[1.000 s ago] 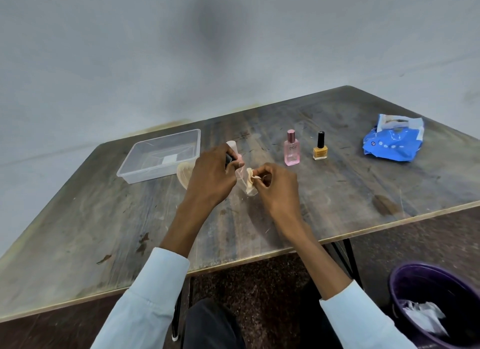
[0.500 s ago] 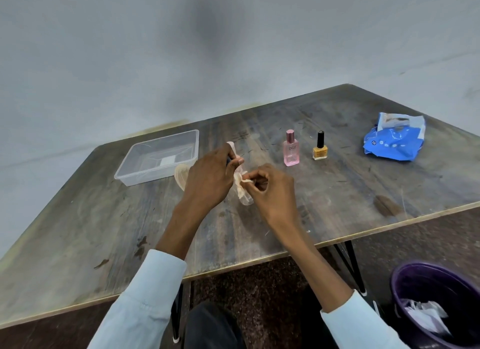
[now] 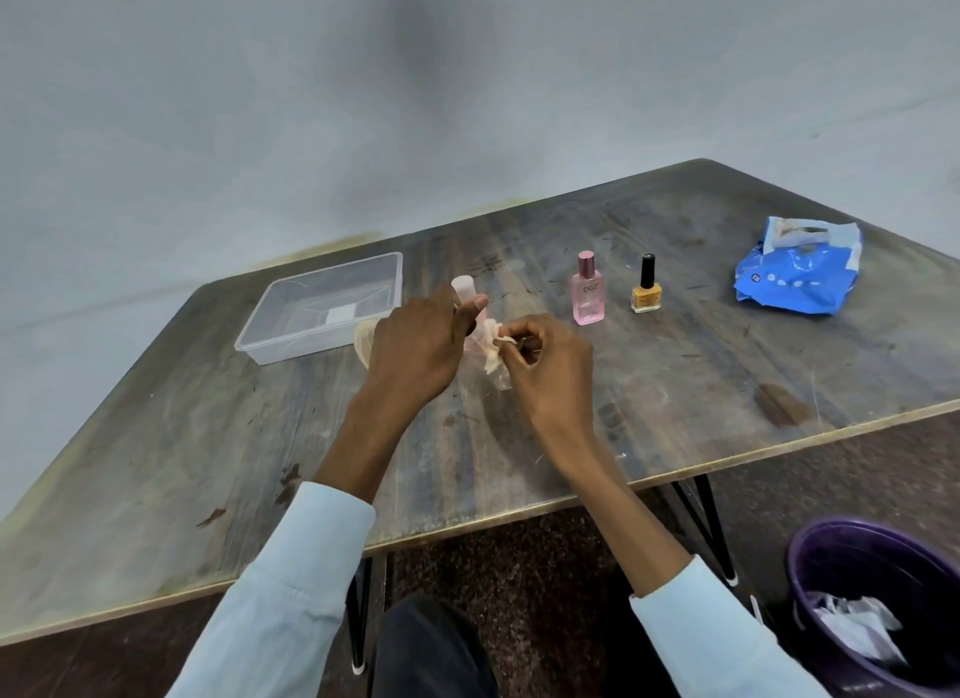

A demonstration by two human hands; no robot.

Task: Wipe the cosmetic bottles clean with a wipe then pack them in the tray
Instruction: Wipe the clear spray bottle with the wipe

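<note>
My left hand (image 3: 415, 349) grips a pale pink bottle (image 3: 464, 287) with a white cap, tilted, above the table's middle. My right hand (image 3: 545, 370) pinches a crumpled whitish wipe (image 3: 492, 349) against the bottle's lower part, which is mostly hidden. A pink perfume bottle (image 3: 588, 295) and a yellow nail-polish bottle with a black cap (image 3: 646, 295) stand upright to the right of my hands. The clear plastic tray (image 3: 291, 334) lies to the left, just behind my left hand, with only a white label showing in it.
A blue pack of wipes (image 3: 795, 282) lies at the far right of the wooden table (image 3: 208, 463). A purple bin (image 3: 810, 557) holding crumpled wipes stands on the floor at the lower right. A pale round object (image 3: 362, 340) peeks out by my left hand.
Both hands have stayed over the same spot. My right hand has shifted the wipe slightly along the bottle, while the left keeps its grip.
</note>
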